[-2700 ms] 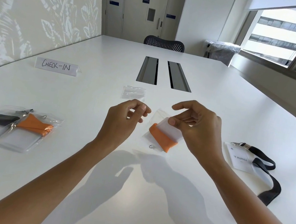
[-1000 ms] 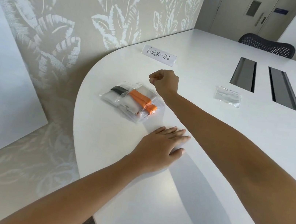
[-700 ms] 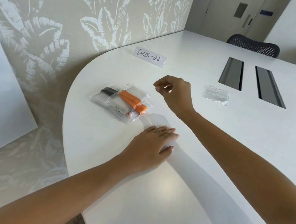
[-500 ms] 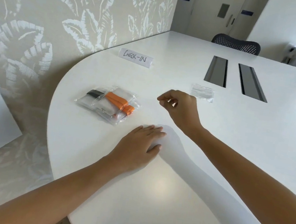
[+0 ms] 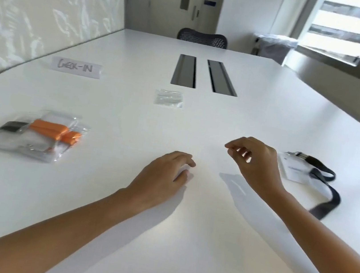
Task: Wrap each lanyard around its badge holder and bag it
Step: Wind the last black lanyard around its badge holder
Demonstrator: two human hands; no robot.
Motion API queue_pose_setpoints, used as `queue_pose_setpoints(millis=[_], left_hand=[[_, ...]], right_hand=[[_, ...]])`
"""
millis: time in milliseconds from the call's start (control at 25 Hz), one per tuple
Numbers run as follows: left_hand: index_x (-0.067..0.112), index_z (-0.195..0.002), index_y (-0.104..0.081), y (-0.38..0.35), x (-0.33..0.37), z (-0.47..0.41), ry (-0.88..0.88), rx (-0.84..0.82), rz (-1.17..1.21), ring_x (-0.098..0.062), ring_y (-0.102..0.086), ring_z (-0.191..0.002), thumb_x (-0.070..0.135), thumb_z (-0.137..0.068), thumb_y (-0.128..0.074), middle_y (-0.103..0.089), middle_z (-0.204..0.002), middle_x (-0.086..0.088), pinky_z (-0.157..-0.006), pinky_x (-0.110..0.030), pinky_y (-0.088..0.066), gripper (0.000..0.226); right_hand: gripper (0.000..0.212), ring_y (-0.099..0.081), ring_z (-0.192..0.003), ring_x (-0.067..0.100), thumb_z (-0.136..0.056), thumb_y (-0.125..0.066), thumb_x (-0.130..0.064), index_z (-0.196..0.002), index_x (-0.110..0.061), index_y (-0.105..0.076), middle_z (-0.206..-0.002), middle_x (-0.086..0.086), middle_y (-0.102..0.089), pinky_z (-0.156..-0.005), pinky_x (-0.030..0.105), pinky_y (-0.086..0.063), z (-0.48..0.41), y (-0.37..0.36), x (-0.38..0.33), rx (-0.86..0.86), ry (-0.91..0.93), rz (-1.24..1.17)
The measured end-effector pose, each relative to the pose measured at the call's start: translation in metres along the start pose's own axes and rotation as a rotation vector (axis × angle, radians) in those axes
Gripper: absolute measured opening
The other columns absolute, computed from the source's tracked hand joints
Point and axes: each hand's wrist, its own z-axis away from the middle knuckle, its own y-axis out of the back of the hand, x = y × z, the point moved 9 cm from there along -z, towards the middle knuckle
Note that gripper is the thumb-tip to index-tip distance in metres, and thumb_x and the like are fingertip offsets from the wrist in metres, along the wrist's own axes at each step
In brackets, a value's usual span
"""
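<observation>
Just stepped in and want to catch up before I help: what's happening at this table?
A person is packing badge lanyards into clear bags. Finished bags, two with orange lanyards and one with a dark one, lie piled on the left. Both hands are empty: the left hand rests on the table, the right hand hovers half-curled. One badge holder with a loose black lanyard lies unwrapped at right. Empty bags wait in the middle.
</observation>
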Motion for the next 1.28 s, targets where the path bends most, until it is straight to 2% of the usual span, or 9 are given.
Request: queue_pose_setpoints(millis=[160,280,480,600,720,880,1080,1200,1280], left_hand=[[0.021,-0.122,-0.055,-0.048,0.039,-0.028,-0.106,-0.116,-0.004,-0.009,-0.049,-0.12,0.026,-0.097,-0.048,-0.051,-0.133,0.011,-0.098,-0.02,-0.035,0.027],[0.017,-0.133,-0.047,-0.08,0.05,-0.048,-0.128,-0.223,-0.079,-0.013,-0.039,-0.132,0.031,-0.098,-0.048,-0.042,-0.145,0.004,-0.106,-0.02,-0.021,0.038],[0.021,-0.14,-0.04,-0.093,0.045,-0.066,-0.121,-0.2,-0.177,-0.01,-0.026,-0.142,0.037,-0.099,-0.042,-0.032,-0.154,0.004,-0.117,-0.029,-0.012,0.044],[0.024,-0.141,-0.04,-0.093,0.044,-0.063,-0.129,-0.138,-0.198,-0.009,-0.024,-0.143,0.037,-0.1,-0.039,-0.031,-0.155,0.007,-0.116,-0.027,-0.008,0.043],[0.025,-0.141,-0.04,-0.093,0.046,-0.062,-0.132,-0.118,-0.196,-0.007,-0.022,-0.144,0.036,-0.1,-0.038,-0.03,-0.155,0.008,-0.116,-0.026,-0.007,0.043],[0.025,-0.141,-0.04,-0.091,0.047,-0.059,-0.134,-0.1,-0.199,-0.007,-0.022,-0.144,0.034,-0.1,-0.038,-0.03,-0.155,0.009,-0.116,-0.025,-0.007,0.042],[0.024,-0.135,-0.048,-0.087,0.05,-0.059,-0.154,-0.084,-0.16,-0.008,-0.033,-0.138,0.03,-0.1,-0.04,-0.042,-0.148,0.009,-0.112,-0.023,-0.015,0.036],[0.025,-0.125,-0.058,-0.065,0.046,-0.06,-0.057,0.04,0.161,-0.005,-0.053,-0.119,0.022,-0.101,-0.041,-0.06,-0.128,0.013,-0.097,-0.015,-0.035,0.03],[0.025,-0.126,-0.058,-0.051,0.041,-0.062,0.014,0.129,0.386,-0.003,-0.054,-0.12,0.009,-0.101,-0.035,-0.061,-0.126,0.015,-0.097,-0.011,-0.039,0.038]], right_hand=[[0.024,-0.06,-0.096,0.024,-0.088,-0.065,-0.01,-0.112,-0.009,-0.067,-0.111,0.011,-0.064,-0.088,0.035,-0.048,0.029,0.042,0.095,0.056,-0.396,0.239],[0.035,-0.047,-0.121,0.036,-0.091,-0.062,-0.016,-0.124,-0.004,-0.058,-0.13,0.02,-0.051,-0.095,0.038,-0.04,0.045,0.07,0.138,0.067,-0.578,0.347],[0.066,-0.035,-0.133,0.036,-0.09,-0.062,-0.045,-0.137,-0.002,-0.045,-0.14,0.021,-0.044,-0.105,0.043,-0.032,0.06,0.072,0.163,-0.043,-0.711,0.352],[0.071,-0.043,-0.125,0.037,-0.086,-0.064,-0.05,-0.132,0.002,-0.046,-0.13,0.021,-0.052,-0.095,0.041,-0.037,0.053,0.076,0.163,-0.068,-0.699,0.449],[0.049,-0.057,-0.094,0.034,-0.085,-0.066,-0.04,-0.105,0.003,-0.053,-0.101,0.019,-0.063,-0.069,0.033,-0.036,0.04,0.076,0.155,-0.182,-0.627,0.597],[0.016,-0.062,-0.086,0.033,-0.091,-0.053,-0.019,-0.085,-0.005,-0.048,-0.08,0.011,-0.05,-0.062,0.031,-0.035,0.034,0.067,0.142,-0.284,-0.523,0.722],[0.013,-0.054,-0.07,0.035,-0.089,-0.046,-0.008,-0.08,0.001,-0.047,-0.071,0.014,-0.057,-0.057,0.038,-0.038,0.031,0.082,0.133,-0.08,-0.567,0.358],[0.017,-0.073,-0.073,0.031,-0.089,-0.047,-0.006,-0.09,0.002,-0.062,-0.083,0.018,-0.072,-0.076,0.043,-0.057,0.036,0.076,0.119,-0.024,-0.669,-0.202],[0.02,-0.074,-0.08,0.033,-0.093,-0.047,-0.002,-0.1,0.006,-0.064,-0.093,0.023,-0.073,-0.083,0.045,-0.059,0.035,0.064,0.101,-0.061,-0.677,-0.544]])
